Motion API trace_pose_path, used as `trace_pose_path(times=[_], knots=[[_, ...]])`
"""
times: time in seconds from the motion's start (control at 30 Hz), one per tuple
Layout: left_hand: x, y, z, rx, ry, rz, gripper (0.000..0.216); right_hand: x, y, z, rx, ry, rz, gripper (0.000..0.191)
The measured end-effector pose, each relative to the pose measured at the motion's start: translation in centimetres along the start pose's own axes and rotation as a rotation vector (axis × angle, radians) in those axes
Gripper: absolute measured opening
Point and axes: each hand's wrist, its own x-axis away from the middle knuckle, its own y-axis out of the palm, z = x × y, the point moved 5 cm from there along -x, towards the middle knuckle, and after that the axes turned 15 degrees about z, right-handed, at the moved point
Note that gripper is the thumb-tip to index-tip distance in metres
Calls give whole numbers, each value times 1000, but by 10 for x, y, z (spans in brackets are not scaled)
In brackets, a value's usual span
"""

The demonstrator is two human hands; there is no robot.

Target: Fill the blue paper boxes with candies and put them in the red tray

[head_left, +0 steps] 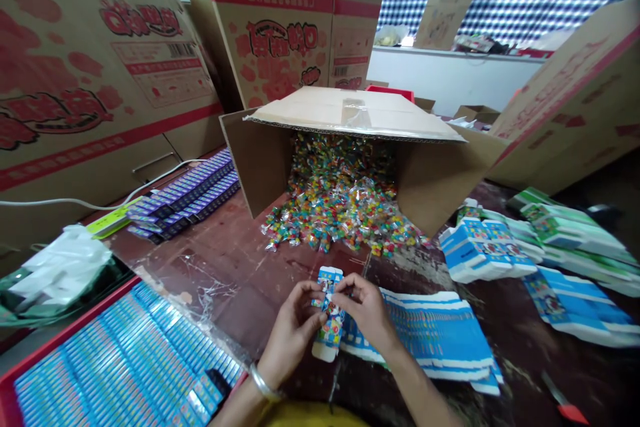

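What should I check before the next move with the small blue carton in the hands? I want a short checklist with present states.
1. Grip on small blue-and-white printed paper carton by left hand and right hand: ok.
2. Its top flap open: cannot tell, fingers cover it.
3. Supply in pile of colourful wrapped candies near the hands: ok.
4. Supply in fan of flat blue cartons beside right hand: ok.
5. Free room in red tray: cannot tell.

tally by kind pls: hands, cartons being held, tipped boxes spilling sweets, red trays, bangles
hands: 2 (left hand, right hand)
carton, held in both hands' fingers: 1
box tipped on its side: 1
tray: 1
bangle, on the left wrist: 1
total: 6
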Motion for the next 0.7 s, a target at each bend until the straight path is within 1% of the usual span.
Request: trace_pose_path(times=[0.2, 0.3, 0.37, 0.43, 0.5, 0.53, 0.63, 0.7], knots=[[3, 1, 0, -70, 14, -20, 37, -14, -1, 1, 69, 46, -70, 30], [3, 0, 1, -76, 6, -39, 43, -17, 1, 3, 82, 68, -96, 30], [2, -1, 1, -71, -10, -47, 47, -15, 1, 2, 129, 19, -64, 29], [1, -2, 0, -62, -26, -48, 49, -10, 1, 0, 167, -61, -5, 31], [0, -3, -2, -49, -55, -48, 49, -2, 1, -2, 166, -136, 31, 33], [-1, -4, -4, -43, -72, -46, 47, 3, 1, -3, 153, -167, 35, 30], [-1, -7, -8, -26, -97, -23, 39, 12, 2, -5, 132, -228, -13, 17], [-2, -11, -10, 6, -95, -6, 34, 9, 3, -7, 160, -247, -87, 17]])
